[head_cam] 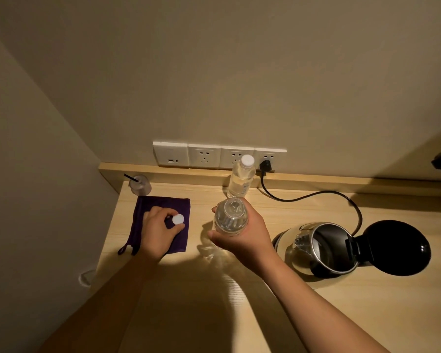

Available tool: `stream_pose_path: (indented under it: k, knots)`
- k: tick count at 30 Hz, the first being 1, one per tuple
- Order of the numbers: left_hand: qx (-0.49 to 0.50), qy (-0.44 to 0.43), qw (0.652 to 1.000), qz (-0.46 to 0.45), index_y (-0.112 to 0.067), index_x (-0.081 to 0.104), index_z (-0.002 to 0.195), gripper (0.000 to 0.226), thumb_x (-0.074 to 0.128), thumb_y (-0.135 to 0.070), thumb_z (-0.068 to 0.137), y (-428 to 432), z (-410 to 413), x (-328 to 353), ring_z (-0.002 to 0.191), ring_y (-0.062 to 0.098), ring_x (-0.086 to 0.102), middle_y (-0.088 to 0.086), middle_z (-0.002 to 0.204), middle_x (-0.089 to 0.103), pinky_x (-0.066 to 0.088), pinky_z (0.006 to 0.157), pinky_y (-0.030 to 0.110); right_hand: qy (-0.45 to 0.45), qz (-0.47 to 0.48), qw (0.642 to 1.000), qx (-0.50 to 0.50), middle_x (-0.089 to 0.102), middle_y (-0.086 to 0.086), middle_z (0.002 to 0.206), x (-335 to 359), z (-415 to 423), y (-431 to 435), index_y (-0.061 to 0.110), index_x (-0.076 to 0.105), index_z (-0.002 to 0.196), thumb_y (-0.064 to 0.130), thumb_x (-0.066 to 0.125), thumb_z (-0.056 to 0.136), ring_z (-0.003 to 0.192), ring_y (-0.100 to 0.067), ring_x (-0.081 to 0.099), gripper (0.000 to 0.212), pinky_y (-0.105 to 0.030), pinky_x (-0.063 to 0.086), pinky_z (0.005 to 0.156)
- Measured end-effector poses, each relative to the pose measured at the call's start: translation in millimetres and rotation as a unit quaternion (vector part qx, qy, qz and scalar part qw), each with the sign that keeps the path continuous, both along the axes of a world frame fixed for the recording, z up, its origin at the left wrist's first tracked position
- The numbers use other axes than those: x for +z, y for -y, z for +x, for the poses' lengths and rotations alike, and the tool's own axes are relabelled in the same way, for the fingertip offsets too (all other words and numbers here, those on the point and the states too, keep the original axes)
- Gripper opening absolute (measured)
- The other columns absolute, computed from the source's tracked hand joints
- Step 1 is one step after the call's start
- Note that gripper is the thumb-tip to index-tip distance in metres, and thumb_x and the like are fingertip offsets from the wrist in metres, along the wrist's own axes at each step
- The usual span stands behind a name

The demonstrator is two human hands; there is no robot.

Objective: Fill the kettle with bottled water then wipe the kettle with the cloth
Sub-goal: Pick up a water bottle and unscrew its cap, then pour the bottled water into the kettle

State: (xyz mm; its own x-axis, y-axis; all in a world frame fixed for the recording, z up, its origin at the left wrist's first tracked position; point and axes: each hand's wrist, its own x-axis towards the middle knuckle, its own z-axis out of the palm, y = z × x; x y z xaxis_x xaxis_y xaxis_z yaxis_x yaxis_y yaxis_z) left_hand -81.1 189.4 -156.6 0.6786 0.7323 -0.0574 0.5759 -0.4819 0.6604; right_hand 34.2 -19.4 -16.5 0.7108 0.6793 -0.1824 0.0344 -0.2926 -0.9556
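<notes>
Pale wooden desk: round steel electric kettle stands at right w/ black lid flipped open, folded purple cloth well apart at left. R hand is wrapped round the uncapped clear plastic water bottle between them, and L hand pinches its small white screw cap over the cloth. Best next, I'd judge: bring bottle neck right over the kettle mouth & tip slowly. No brand legible; label on the capped spare bottle at back is too small to read.

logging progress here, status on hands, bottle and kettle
Left hand pinches white cap over purple cloth. Right hand grips uncapped bottle, upright. Kettle lid open, not yet poured. Nothing between bottle and kettle.
</notes>
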Motion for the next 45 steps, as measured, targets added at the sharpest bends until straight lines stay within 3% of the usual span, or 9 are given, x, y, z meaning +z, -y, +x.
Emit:
stream_pose_path:
  k: [9, 16, 22, 26, 28, 34, 37, 40, 45]
  knots:
    - [-0.014, -0.052, 0.999, 0.012, -0.026, 0.040, 0.150, 0.091, 0.085, -0.034, 0.071, 28.4, -6.4, 53.2, 0.127, 0.029, 0.040, 0.007, 0.136, 0.044, 0.034, 0.107, 0.050, -0.004, 0.032, 0.999, -0.010, 0.076, 0.003, 0.110, 10.9, -1.1, 5.2, 0.031, 0.065, 0.111, 0.011, 0.094, 0.072, 0.100, -0.005, 0.071, 0.052, -0.010, 0.054, 0.080]
    - [-0.204, 0.115, 0.933, -0.273, -0.047, 0.028, 0.152, 0.109, 0.095, -0.043, 0.065, 84.1, -3.3, 105.3, 0.139, 0.009, 0.048, -0.014, 0.152, 0.045, 0.044, 0.109, 0.038, 0.026, 0.050, 0.998, -0.002, 0.076, 0.015, 0.116, 25.4, -5.1, 9.4, 0.035, 0.068, 0.117, 0.018, 0.092, 0.067, 0.106, -0.002, 0.073, 0.057, -0.010, 0.053, 0.084]
    - [-0.211, 0.167, 0.926, -0.266, -0.027, 0.058, 0.129, 0.067, 0.092, -0.023, 0.071, 110.8, 27.3, 137.8, 0.114, 0.014, 0.069, -0.005, 0.119, 0.071, 0.059, 0.093, 0.039, 0.057, -0.003, 0.998, 0.017, 0.044, 0.034, 0.157, 39.5, -7.7, 20.7, 0.075, 0.052, 0.125, 0.043, 0.092, 0.062, 0.156, -0.007, 0.034, 0.081, -0.050, 0.033, 0.128]
    - [-0.225, 0.211, 0.908, -0.285, -0.022, 0.065, 0.118, 0.050, 0.087, -0.014, 0.075, 122.8, 35.4, 152.2, 0.108, 0.023, 0.071, 0.002, 0.111, 0.073, 0.058, 0.088, 0.030, 0.102, -0.012, 0.994, 0.035, 0.035, 0.054, 0.149, 43.9, -3.9, 32.7, 0.061, 0.059, 0.129, 0.046, 0.093, 0.064, 0.158, 0.008, 0.015, 0.075, -0.055, 0.020, 0.132]
    - [-0.226, 0.220, 0.901, -0.298, -0.020, 0.065, 0.117, 0.049, 0.088, -0.011, 0.074, 127.6, 35.4, 155.9, 0.106, 0.025, 0.072, 0.005, 0.110, 0.074, 0.057, 0.085, 0.026, 0.108, -0.018, 0.994, 0.027, 0.036, 0.041, 0.159, 45.2, -1.8, 39.0, 0.045, 0.063, 0.134, 0.052, 0.092, 0.062, 0.155, 0.015, 0.010, 0.078, -0.053, 0.018, 0.132]
    - [-0.219, 0.203, 0.905, -0.302, -0.014, 0.066, 0.116, 0.038, 0.084, -0.010, 0.083, 140.5, 44.8, 163.6, 0.102, 0.025, 0.072, 0.006, 0.106, 0.074, 0.059, 0.083, 0.029, 0.065, -0.011, 0.997, 0.029, 0.033, 0.032, 0.165, 58.3, 1.6, 57.1, 0.060, 0.044, 0.147, 0.055, 0.095, 0.061, 0.156, 0.009, 0.021, 0.100, -0.043, 0.026, 0.132]
    - [-0.217, 0.184, 0.902, -0.325, -0.017, 0.065, 0.118, 0.046, 0.087, -0.008, 0.078, 143.1, 45.4, 164.1, 0.099, 0.025, 0.073, 0.006, 0.105, 0.075, 0.060, 0.080, 0.030, 0.034, 0.000, 0.999, 0.017, 0.033, 0.034, 0.164, 61.7, -0.7, 81.7, 0.063, 0.031, 0.154, 0.052, 0.098, 0.061, 0.153, 0.010, 0.029, 0.116, -0.020, 0.032, 0.124]
    - [-0.228, 0.163, 0.907, -0.314, -0.020, 0.065, 0.116, 0.057, 0.093, -0.021, 0.066, 140.9, 43.6, 164.2, 0.101, 0.021, 0.073, 0.002, 0.109, 0.075, 0.058, 0.083, 0.023, 0.046, 0.005, 0.999, -0.022, 0.035, 0.042, 0.159, 60.0, -15.5, 121.9, 0.061, 0.033, 0.154, 0.063, 0.094, 0.061, 0.145, 0.021, 0.031, 0.111, 0.005, 0.028, 0.106]
    - [-0.240, 0.125, 0.913, -0.306, -0.019, 0.065, 0.116, 0.066, 0.091, -0.040, 0.059, 140.9, 44.9, 160.3, 0.104, 0.021, 0.072, -0.004, 0.112, 0.075, 0.058, 0.088, 0.032, 0.131, -0.070, 0.979, -0.142, 0.055, 0.037, 0.143, 22.9, -57.1, 203.4, 0.057, 0.054, 0.141, 0.056, 0.088, 0.060, 0.136, 0.015, 0.046, 0.088, -0.001, 0.037, 0.104]
